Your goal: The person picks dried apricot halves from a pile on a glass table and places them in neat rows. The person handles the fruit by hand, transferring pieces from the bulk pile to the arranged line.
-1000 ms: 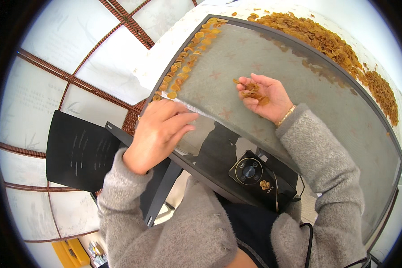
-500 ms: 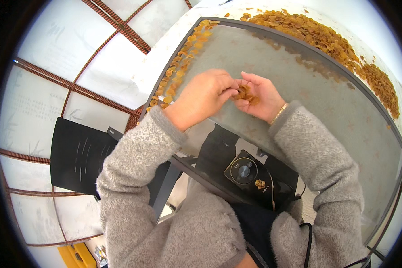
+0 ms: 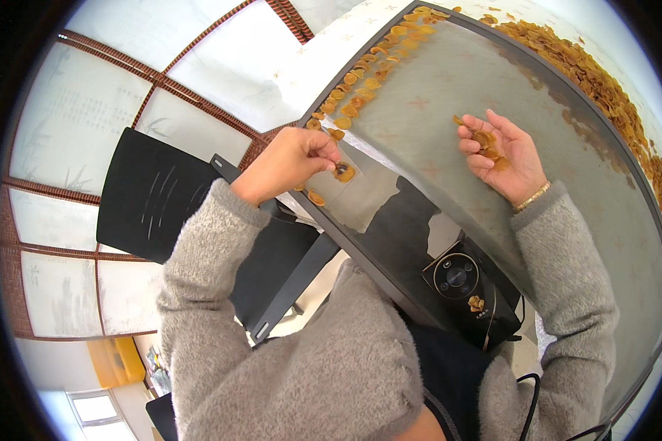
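My left hand (image 3: 299,163) is closed in a pinch on an amber-brown dried slice (image 3: 343,171), at the near left corner of the dark-framed glass tabletop (image 3: 449,95). Just below it lies another loose slice (image 3: 315,198) near the frame. Cupped palm up over the glass, my right hand (image 3: 513,151) holds several similar slices (image 3: 490,151), one of them sticking out at its fingertips. Rows of slices (image 3: 375,66) run along the glass's left edge, up to the far corner.
A large heap of the same slices (image 3: 581,70) spreads beyond the far edge. Under the glass near me shows a black device with a round dial (image 3: 456,275). A black chair (image 3: 151,195) stands to the left, beside white panels with brown woven borders (image 3: 198,81).
My hands, which were together over the glass, have parted. The left has moved to the near left corner with one slice, while the right keeps the others. The view has shifted.
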Demonstrator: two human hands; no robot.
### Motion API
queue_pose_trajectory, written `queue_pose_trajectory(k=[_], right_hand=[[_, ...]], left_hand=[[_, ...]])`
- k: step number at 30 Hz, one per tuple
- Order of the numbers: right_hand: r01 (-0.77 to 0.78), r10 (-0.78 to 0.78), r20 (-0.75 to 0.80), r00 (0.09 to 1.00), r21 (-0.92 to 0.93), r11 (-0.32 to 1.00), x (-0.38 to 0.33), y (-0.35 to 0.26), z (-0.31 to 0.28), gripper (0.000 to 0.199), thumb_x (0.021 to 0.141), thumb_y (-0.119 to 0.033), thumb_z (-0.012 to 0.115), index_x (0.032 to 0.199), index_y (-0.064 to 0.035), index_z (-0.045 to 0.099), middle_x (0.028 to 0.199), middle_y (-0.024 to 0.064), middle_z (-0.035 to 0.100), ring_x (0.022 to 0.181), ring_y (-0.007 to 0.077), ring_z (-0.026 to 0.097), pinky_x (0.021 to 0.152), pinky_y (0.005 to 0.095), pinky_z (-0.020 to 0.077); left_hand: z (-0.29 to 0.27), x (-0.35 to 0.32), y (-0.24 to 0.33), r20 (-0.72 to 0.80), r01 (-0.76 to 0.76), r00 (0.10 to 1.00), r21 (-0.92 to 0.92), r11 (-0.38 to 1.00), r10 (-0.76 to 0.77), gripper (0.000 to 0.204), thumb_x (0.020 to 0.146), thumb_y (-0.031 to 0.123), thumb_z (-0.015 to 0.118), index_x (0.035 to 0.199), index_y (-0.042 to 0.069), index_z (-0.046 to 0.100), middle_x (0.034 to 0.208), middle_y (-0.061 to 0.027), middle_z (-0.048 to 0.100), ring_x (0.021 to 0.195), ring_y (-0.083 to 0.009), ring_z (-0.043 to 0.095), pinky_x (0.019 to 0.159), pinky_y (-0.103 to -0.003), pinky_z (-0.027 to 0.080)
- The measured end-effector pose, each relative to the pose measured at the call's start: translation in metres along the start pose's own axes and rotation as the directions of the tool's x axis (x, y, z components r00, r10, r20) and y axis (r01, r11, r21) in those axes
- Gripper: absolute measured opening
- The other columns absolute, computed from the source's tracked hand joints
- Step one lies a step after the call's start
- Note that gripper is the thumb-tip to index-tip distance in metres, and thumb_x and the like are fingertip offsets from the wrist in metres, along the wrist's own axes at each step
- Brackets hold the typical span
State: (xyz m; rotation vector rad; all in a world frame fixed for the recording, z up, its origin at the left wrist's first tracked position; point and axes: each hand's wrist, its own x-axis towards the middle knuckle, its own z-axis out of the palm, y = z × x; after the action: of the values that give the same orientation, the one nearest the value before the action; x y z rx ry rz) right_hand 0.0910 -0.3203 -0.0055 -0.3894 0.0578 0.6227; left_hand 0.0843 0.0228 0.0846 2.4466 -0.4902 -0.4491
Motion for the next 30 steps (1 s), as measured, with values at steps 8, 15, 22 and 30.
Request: queue_pose_trajectory(k=[8, 15, 22, 30], right_hand=[[0.020, -0.020, -0.015, 1.000, -0.011, 1.000, 0.001, 0.000, -0.003, 0.035, 0.101, -0.027, 0.051, 0.114, 0.0045, 0.057, 0.104, 0.0131, 0.058, 0.076, 0.0165, 0.051, 0.051, 0.0242, 0.0422], [0.036, -0.037, -0.014, 0.999, -0.030, 0.999, 0.002, 0.000, -0.005, 0.034, 0.101, -0.026, 0.052, 0.114, 0.0046, 0.057, 0.104, 0.0138, 0.058, 0.075, 0.0165, 0.052, 0.050, 0.0242, 0.0427], [0.025, -0.026, -0.026, 0.999, -0.020, 0.999, 0.001, 0.000, -0.001, 0.035, 0.101, -0.027, 0.052, 0.115, 0.0050, 0.057, 0.105, 0.0134, 0.059, 0.075, 0.0164, 0.053, 0.050, 0.0240, 0.0423], [0.036, -0.037, -0.019, 0.999, -0.035, 0.999, 0.001, 0.001, -0.002, 0.035, 0.101, -0.027, 0.051, 0.116, 0.0048, 0.057, 0.105, 0.0133, 0.059, 0.074, 0.0163, 0.053, 0.049, 0.0236, 0.0430]], left_hand=[[0.007, -0.022, -0.038, -0.064, 0.085, 0.994, -0.017, 0.996, -0.086, 0.008, 0.082, 0.000, 0.071, 0.089, -0.004, 0.070, 0.076, -0.0085, 0.071, 0.070, -0.0123, 0.065, 0.069, -0.028, 0.053], [0.008, -0.020, -0.042, -0.067, 0.087, 0.994, -0.033, 0.996, -0.089, 0.008, 0.082, 0.001, 0.072, 0.088, -0.004, 0.071, 0.075, -0.0082, 0.071, 0.068, -0.0113, 0.064, 0.067, -0.028, 0.053], [0.008, -0.020, -0.043, -0.085, 0.085, 0.993, 0.032, 0.996, -0.082, 0.010, 0.081, 0.003, 0.074, 0.089, -0.003, 0.071, 0.077, -0.0110, 0.071, 0.068, -0.0150, 0.065, 0.066, -0.029, 0.053], [0.012, -0.024, -0.035, -0.099, -0.251, 0.958, 0.156, 0.955, 0.268, 0.015, 0.078, 0.003, 0.077, 0.091, 0.000, 0.071, 0.091, -0.0096, 0.067, 0.088, -0.0236, 0.066, 0.078, -0.034, 0.053]])
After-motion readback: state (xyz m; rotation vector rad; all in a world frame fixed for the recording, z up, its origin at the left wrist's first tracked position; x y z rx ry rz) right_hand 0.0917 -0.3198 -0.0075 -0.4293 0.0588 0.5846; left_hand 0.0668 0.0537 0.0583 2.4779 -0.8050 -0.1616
